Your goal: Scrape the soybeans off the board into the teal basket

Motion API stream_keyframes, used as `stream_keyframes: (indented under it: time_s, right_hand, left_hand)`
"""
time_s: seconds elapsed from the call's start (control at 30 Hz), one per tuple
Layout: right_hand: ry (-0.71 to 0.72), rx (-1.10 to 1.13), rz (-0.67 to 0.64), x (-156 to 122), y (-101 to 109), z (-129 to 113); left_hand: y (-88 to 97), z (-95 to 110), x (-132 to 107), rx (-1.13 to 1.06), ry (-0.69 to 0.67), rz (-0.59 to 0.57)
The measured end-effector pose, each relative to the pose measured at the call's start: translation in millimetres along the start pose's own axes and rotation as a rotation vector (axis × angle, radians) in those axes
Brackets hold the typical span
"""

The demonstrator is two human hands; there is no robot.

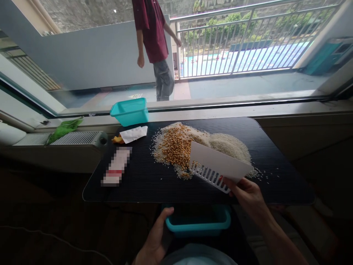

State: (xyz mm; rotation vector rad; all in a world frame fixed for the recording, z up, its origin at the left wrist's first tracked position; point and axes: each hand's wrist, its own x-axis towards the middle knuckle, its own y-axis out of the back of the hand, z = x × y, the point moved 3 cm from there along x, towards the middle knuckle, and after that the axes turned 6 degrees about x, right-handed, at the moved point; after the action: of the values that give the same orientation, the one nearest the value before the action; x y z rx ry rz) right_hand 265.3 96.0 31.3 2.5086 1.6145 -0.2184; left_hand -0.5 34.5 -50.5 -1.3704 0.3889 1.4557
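A white slotted plastic piece (pixel 217 162) is tilted over the near edge of the pile, with my right hand (pixel 244 189) closed around its lower right end. Its slotted side faces down and towards me. Yellow soybeans (pixel 178 147) lie on the left part of a heap of white rice (pixel 233 145), and some touch the piece's left end. Below the table's front edge, my left hand (pixel 158 230) holds the left end of a teal plastic bin (pixel 198 222). The thumb rests at the rim; the other fingers are hidden. The bin's inside is too dark to make out.
The dark table (pixel 132 189) stands by a window. A second teal bin (pixel 131 112) sits at the back left, beside a white paper packet (pixel 134 134) and a blurred pink-and-white item (pixel 117 167). A person (pixel 156 44) in maroon is beyond the glass.
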Motion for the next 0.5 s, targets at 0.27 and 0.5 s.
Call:
stream_keyframes:
  time_s: [0.27, 0.5]
  right_hand:
    - [0.007, -0.018, 0.006, -4.0, 6.3, -4.7]
    - [-0.018, -0.026, -0.025, 0.9, 13.0, -0.4]
  left_hand:
    - [-14.0, 2.5, -11.1, -0.004, 0.013, 0.018]
    - [-8.8, 2.0, -9.8, -0.011, 0.031, 0.07]
